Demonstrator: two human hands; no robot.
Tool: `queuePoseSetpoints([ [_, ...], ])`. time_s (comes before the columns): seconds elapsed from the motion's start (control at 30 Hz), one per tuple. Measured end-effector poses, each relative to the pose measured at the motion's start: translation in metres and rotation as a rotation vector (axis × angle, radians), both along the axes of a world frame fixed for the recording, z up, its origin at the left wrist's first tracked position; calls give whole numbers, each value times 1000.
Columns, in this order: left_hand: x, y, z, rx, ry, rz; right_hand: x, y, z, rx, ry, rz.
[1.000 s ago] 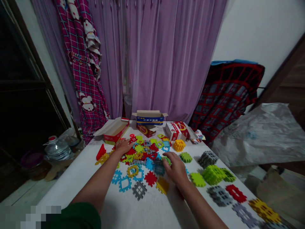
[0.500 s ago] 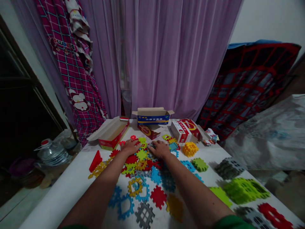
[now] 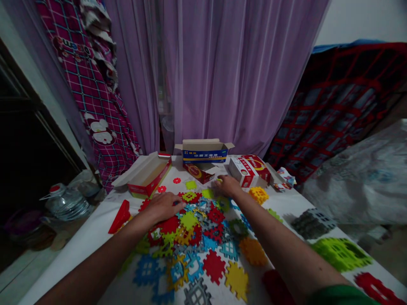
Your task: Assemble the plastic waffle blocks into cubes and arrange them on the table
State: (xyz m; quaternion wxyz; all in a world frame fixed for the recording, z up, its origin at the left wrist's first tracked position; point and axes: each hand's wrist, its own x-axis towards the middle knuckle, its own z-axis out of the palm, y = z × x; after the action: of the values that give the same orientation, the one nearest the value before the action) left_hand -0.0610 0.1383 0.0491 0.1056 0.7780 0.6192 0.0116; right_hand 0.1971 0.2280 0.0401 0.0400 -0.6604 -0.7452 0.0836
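Observation:
Flat toothed plastic building pieces in several colours lie in a pile (image 3: 189, 221) at the middle of the white table. My left hand (image 3: 165, 206) rests palm down on the pile's left side, over red pieces, with its thumb apart from its fingers; it holds nothing I can see. At the far right of the pile, my right hand (image 3: 229, 186) has a small yellow-green piece (image 3: 219, 181) at its fingertips, mostly hidden by the hand. A red piece (image 3: 214, 267) and a yellow piece (image 3: 237, 279) lie flat nearer to me.
Behind the pile stand an open red box (image 3: 149, 182), a blue box (image 3: 204, 156) and a red-and-white box (image 3: 244, 171). Joined blocks in yellow (image 3: 258, 195), grey (image 3: 313, 224) and green (image 3: 341, 253) stand along the right. A red wedge-shaped piece (image 3: 120, 217) lies at left.
My right hand has moved up and right from the pile, with a yellow-green piece now at its fingertips. My left hand has shifted left and nearer. The view has shifted slightly.

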Motion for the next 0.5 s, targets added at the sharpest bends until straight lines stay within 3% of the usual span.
queuePoseSetpoints([
  [0.1,0,20,8,-34,-50,29,8,24,-12,-37,-52,-104],
  [0.23,-9,45,1,-45,1,65,5,33,-29,-65,-86,-166],
  [0.5,-24,54,-15,-130,53,137,3,30,-32,-12,-64,-98],
])
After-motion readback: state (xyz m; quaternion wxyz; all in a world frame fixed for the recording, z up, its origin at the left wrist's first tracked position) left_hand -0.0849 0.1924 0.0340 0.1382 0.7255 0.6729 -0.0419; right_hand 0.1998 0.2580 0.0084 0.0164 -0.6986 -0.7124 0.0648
